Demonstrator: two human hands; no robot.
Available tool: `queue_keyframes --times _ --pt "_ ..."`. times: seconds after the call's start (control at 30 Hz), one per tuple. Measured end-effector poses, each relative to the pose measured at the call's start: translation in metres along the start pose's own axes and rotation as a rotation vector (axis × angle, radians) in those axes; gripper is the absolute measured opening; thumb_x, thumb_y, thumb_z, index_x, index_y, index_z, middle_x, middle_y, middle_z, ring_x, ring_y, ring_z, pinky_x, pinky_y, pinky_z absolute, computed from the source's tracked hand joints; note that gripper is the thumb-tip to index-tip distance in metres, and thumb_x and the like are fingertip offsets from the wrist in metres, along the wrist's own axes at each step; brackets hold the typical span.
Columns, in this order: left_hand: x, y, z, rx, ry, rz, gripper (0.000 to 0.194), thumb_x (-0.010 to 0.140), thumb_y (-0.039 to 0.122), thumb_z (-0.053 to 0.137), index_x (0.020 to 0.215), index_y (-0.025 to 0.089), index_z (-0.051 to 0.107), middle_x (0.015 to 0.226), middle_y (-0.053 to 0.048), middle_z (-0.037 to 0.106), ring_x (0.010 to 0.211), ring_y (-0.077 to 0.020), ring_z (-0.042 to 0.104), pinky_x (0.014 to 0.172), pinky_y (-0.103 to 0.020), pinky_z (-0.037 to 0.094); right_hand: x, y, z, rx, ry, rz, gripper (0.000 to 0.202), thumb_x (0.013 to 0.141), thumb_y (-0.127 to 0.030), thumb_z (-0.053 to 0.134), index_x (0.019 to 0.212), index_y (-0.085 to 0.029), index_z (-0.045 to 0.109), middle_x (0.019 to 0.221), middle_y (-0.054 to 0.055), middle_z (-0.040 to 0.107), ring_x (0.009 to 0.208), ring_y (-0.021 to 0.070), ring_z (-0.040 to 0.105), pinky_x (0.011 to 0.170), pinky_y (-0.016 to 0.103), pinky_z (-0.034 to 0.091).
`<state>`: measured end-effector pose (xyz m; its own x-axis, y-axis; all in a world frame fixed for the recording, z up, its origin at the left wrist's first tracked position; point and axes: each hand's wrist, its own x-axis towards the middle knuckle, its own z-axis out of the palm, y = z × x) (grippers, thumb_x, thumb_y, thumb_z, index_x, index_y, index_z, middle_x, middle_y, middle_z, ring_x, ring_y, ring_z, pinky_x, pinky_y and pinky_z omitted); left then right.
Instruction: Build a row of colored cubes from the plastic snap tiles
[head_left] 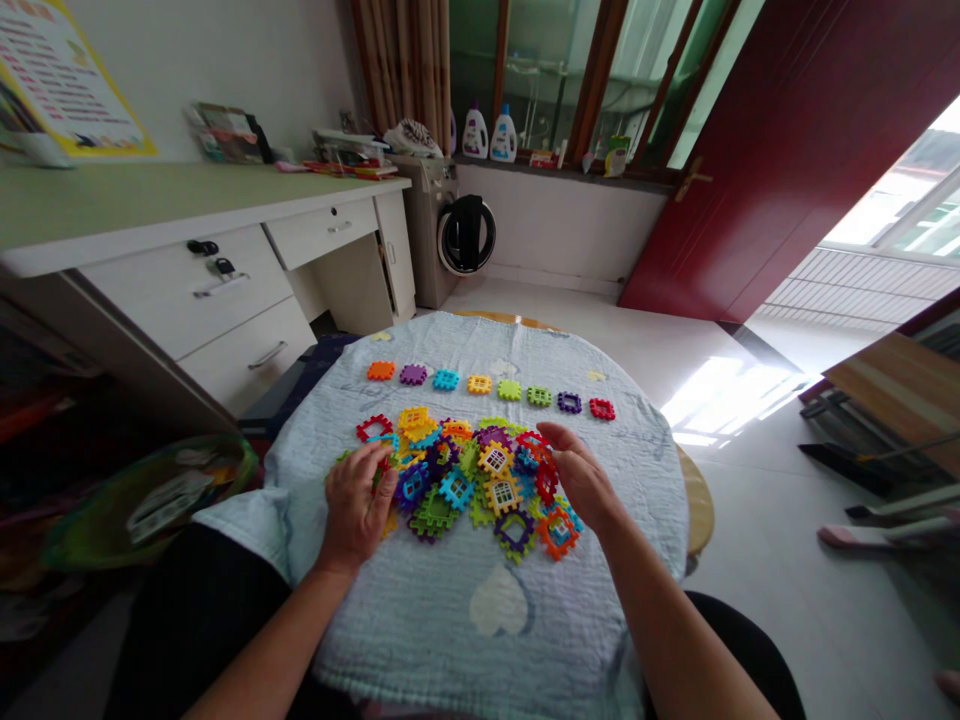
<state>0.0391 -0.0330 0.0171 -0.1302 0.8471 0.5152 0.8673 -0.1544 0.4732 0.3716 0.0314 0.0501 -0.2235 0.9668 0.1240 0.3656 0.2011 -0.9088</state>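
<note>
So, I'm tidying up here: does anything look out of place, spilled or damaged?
The washing machine has its round door open, with a dark cloth hanging on it, which looks untidy. The heap of interlocking plastic tiles is jumbled, unlike the neat row of tiles beyond it; no spill or damage shows.

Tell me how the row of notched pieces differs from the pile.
The row is a single line; the pile is a heap. The row's pieces lie apart; the pile's pieces overlap. The row holds fewer pieces than the pile. Both lie on the cloth and mix colours.
</note>
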Motion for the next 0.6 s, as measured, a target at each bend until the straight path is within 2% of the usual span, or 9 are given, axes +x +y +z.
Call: queue_keyframes --times 0.17,0.3,0.37,0.47,0.53,0.6 --pt "0.001 0.003 -0.005 -0.067 0.036 -0.011 0.038 0.095 0.043 0.036 0.117 0.021 0.057 0.123 -0.010 0.059 0.117 -0.0247 0.053 0.103 -0.043 0.038 -0.001 -0.015 -0.010 0.411 -0.031 0.051 0.048 0.075 -0.025 0.045 0.122 -0.023 0.055 0.125 0.008 0.064 0.119 0.0237 0.058 0.101 0.046 0.047" --pt "0.001 -0.001 -0.009 0.041 0.076 -0.015 0.036 0.094 0.044 0.037 0.112 0.022 0.059 0.120 -0.010 0.061 0.115 -0.0260 0.055 0.102 -0.046 0.037 -0.003 -0.016 -0.019 0.540 0.030 0.098 0.038 0.071 -0.025 0.054 0.109 -0.023 0.060 0.119 0.008 0.066 0.114 0.0247 0.061 0.101 0.047 0.047" --pt "0.001 -0.008 -0.010 0.140 0.091 -0.034 0.037 0.094 0.046 0.037 0.110 0.022 0.060 0.120 -0.011 0.061 0.115 -0.0279 0.054 0.100 -0.048 0.035 -0.001 -0.009 -0.024 0.478 0.117 0.122 0.035 0.070 -0.026 0.057 0.105 -0.023 0.061 0.113 0.007 0.068 0.111 0.0245 0.062 0.099 0.046 0.047" --pt "0.002 -0.019 -0.009 0.248 0.082 -0.065 0.040 0.093 0.050 0.037 0.108 0.022 0.062 0.120 -0.011 0.061 0.114 -0.0294 0.054 0.099 -0.048 0.037 0.004 0.003 -0.029 0.246 0.242 0.150 0.031 0.069 -0.028 0.058 0.099 -0.021 0.062 0.101 0.007 0.070 0.098 0.0225 0.065 0.091 0.043 0.050" --pt "0.002 -0.025 -0.006 0.247 0.062 -0.068 0.042 0.093 0.051 0.037 0.109 0.022 0.061 0.119 -0.012 0.060 0.113 -0.0284 0.054 0.098 -0.046 0.039 0.005 0.008 -0.028 0.089 0.213 0.161 0.024 0.071 -0.029 0.057 0.092 -0.020 0.063 0.088 0.005 0.070 0.084 0.0201 0.065 0.081 0.039 0.052" --pt "0.002 -0.027 -0.003 0.205 0.031 -0.052 0.043 0.093 0.051 0.036 0.111 0.020 0.060 0.119 -0.012 0.060 0.114 -0.0276 0.054 0.099 -0.044 0.041 0.004 0.006 -0.021 -0.044 0.095 0.136 0.018 0.073 -0.030 0.058 0.086 -0.019 0.064 0.076 0.002 0.067 0.072 0.0169 0.062 0.071 0.034 0.051"
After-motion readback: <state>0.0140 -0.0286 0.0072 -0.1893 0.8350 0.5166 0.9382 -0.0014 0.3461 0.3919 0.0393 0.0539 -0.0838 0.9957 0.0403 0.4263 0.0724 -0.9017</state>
